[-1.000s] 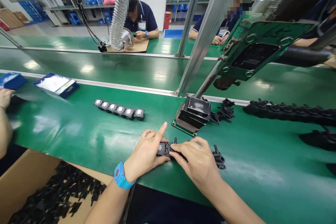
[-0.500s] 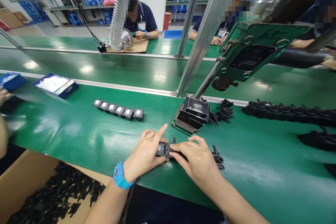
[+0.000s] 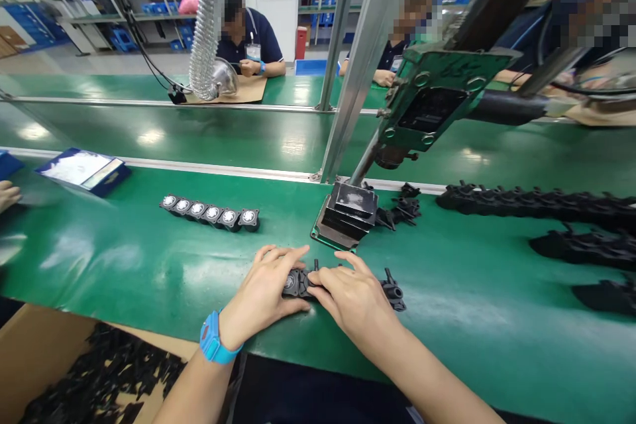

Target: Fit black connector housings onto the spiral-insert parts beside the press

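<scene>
Black linked parts (image 3: 348,283) flat on green surface (image 3: 149,258), long axis left to right, pinned under both sets of fingers: left hand (image 3: 261,295) gripping left end, right hand (image 3: 355,301) pressing middle, right end bare.

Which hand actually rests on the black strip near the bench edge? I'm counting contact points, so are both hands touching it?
Touching. In the head view the left hand and right hand both lie on the black strip.

Parts strip (image 3: 298,283) lies near, under both hands; row of six (image 3: 209,212) far-left of it; press base (image 3: 345,215) just behind — loose parts, perhaps, right (image 3: 541,202).
</scene>
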### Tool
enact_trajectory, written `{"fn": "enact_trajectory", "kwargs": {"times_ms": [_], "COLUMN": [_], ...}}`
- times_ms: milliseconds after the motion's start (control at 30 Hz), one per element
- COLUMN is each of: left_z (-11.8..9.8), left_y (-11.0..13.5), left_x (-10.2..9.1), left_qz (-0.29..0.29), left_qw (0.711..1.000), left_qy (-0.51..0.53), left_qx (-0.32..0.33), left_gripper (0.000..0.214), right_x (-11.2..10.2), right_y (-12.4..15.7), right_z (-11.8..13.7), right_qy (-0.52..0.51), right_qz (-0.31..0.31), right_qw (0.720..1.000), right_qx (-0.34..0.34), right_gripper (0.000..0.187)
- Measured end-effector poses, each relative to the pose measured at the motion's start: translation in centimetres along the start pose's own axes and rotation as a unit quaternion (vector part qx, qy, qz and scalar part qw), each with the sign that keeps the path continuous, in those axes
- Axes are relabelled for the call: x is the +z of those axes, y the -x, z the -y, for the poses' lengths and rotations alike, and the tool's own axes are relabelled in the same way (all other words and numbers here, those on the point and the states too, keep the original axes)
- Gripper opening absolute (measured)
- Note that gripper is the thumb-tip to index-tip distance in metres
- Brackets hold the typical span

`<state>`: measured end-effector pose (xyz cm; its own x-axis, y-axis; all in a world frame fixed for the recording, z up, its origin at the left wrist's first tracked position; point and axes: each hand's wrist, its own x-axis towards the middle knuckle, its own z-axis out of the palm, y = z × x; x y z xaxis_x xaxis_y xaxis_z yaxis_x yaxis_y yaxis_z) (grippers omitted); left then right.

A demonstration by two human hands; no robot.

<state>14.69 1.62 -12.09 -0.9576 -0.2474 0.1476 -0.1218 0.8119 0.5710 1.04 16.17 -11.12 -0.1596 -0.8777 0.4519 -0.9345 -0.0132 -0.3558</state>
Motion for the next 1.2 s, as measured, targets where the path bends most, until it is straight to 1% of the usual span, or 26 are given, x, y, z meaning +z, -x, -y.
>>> {"fn": "enact_trajectory", "kwargs": {"times_ms": [67, 100, 167, 200, 267, 300, 333, 367, 433, 467, 533, 600, 667, 733, 833, 900, 1000, 1100, 1200], "left_z": [-0.3, -0.5, -0.8, -0.9, -1.1, -1.1, -1.1, -1.2, -1.3, -1.3, -1.4, -1.3, -1.0, -0.3, 1.0, 1.9, 2.6, 2.7, 2.7], "left_y": [-0.2, -0.3, -0.4, -0.5, -0.5, -0.6, -0.6, -0.7, -0.8, -0.7, -0.5, 0.0, 0.8, 1.6, 2.5, 2.6, 2.0, 1.4, 1.2], "left_x": [-0.2, -0.3, -0.4, -0.4, -0.4, -0.3, -0.3, -0.3, -0.2, -0.2, -0.4, -0.7, -1.0, -1.4, -1.5, -1.2, -0.8, -0.6, -0.7], "left_qz": [0.01, 0.015, 0.019, 0.017, 0.011, 0.008, 0.007, 0.007, 0.011, 0.013, 0.016, 0.01, -0.002, -0.011, -0.011, -0.01, 0.001, 0.015, 0.012], "left_qw": [1.0, 1.0, 1.0, 1.0, 0.999, 0.999, 0.999, 0.998, 0.998, 0.998, 0.998, 0.997, 0.997, 0.997, 0.998, 0.999, 1.0, 0.998, 0.998], "left_qy": [-0.008, -0.01, -0.015, -0.02, -0.037, -0.045, -0.051, -0.055, -0.059, -0.061, -0.067, -0.071, -0.072, -0.066, -0.04, -0.017, 0.024, 0.056, 0.064], "left_qx": [0.011, 0.012, 0.004, -0.001, -0.005, -0.003, -0.001, 0.001, 0.001, 0.0, -0.001, -0.008, -0.022, -0.035, -0.038, -0.03, -0.013, 0.002, 0.006], "left_gripper": [0.053, 0.042, 0.034, 0.035, 0.036, 0.037, 0.037, 0.038, 0.039, 0.04, 0.046, 0.059, 0.072, 0.076, 0.073, 0.068, 0.056, 0.048, 0.054], "right_x": [-0.5, -1.0, -2.5, -3.5, -5.4, -6.2, -6.8, -7.1, -7.1, -6.8, -6.0, -5.5, -5.6, -6.0, -6.5, -6.3, -5.6, -5.2, -5.6], "right_y": [-0.1, 0.0, 0.3, 0.6, 1.2, 1.6, 1.8, 2.0, 2.1, 2.0, 2.0, 2.4, 3.4, 4.9, 7.0, 7.6, 7.5, 6.8, 6.5], "right_z": [0.2, 0.0, -1.0, -2.1, -5.5, -7.7, -9.9, -12.2, -16.0, -17.4, -19.1, -19.4, -19.0, -18.3, -17.4, -17.0, -16.8, -17.0, -16.8], "right_qy": [-0.014, -0.029, -0.052, -0.046, 0.019, 0.074, 0.126, 0.142, 0.156, 0.153, 0.145, 0.131, 0.109, 0.082, 0.045, 0.027, 0.005, -0.011, -0.019], "right_qz": [0.0, -0.003, -0.032, -0.06, -0.115, -0.13, -0.109, -0.097, -0.065, -0.051, -0.025, -0.013, -0.007, 0.002, 0.017, 0.018, 0.012, 0.002, -0.017], "right_qw": [1.0, 1.0, 0.998, 0.996, 0.983, 0.97, 0.96, 0.956, 0.952, 0.953, 0.956, 0.96, 0.963, 0.965, 0.962, 0.957, 0.948, 0.941, 0.935], "right_qx": [0.006, 0.006, 0.024, 0.051, 0.14, 0.191, 0.224, 0.239, 0.255, 0.255, 0.253, 0.248, 0.246, 0.25, 0.268, 0.287, 0.317, 0.338, 0.355], "right_gripper": [0.004, 0.002, 0.007, 0.01, 0.018, 0.023, 0.028, 0.031, 0.033, 0.034, 0.033, 0.032, 0.032, 0.034, 0.037, 0.038, 0.041, 0.043, 0.044]}}
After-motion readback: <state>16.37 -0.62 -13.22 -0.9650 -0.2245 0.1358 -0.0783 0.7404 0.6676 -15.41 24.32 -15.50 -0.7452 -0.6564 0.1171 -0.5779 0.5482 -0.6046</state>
